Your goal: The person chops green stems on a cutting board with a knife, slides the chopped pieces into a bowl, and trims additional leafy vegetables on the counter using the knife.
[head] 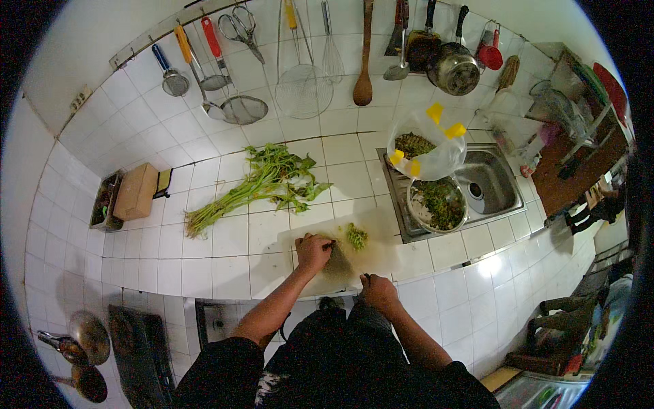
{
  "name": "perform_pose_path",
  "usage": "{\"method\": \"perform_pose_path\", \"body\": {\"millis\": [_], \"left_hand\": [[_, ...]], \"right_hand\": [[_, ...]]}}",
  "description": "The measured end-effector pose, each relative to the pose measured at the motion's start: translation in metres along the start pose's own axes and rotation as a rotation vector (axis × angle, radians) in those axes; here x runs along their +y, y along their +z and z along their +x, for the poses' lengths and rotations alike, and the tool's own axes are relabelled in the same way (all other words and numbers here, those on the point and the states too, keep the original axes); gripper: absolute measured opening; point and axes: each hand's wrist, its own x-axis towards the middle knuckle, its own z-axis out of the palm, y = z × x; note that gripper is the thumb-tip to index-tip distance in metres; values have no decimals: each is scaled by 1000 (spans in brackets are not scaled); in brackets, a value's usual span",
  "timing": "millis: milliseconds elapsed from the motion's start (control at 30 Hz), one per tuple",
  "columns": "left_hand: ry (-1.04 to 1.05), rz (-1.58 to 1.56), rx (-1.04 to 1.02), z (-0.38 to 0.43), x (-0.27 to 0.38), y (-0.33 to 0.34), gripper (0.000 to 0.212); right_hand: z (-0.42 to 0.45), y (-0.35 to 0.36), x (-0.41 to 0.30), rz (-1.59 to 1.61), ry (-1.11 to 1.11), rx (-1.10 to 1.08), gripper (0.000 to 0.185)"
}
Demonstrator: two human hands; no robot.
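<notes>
My right hand (379,294) is closed around the dark handle of what looks like a kitchen knife (366,276), by the counter's front edge. Its blade blurs into the pale cutting board (380,255). On the board's left part rests my left hand (312,252), fingers curled; a small dark thing shows at its fingertips, and whether it is gripped is unclear. A little pile of chopped green stems (356,236) lies just right of that hand. Beyond the board, a bunch of leafy greens (260,184) lies with its root ends toward the left.
A bowl of chopped greens (439,204) stands on the drainboard beside the steel sink (477,189). Behind it is a clear plastic bag (434,138) with yellow tabs. A cardboard box (135,191) stands far left. Strainers (245,110) and a wooden spoon (363,89) hang on the wall.
</notes>
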Motion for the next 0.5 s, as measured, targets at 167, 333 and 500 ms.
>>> {"method": "perform_pose_path", "body": {"millis": [167, 333, 500], "left_hand": [[-43, 21, -31, -1, 1, -1, 18], [-37, 12, 9, -1, 8, -4, 16], [20, 4, 76, -3, -5, 11, 15]], "right_hand": [[-1, -4, -4, 7, -11, -14, 51], [9, 5, 9, -17, -5, -56, 51], [20, 3, 3, 56, -33, -124, 53]]}}
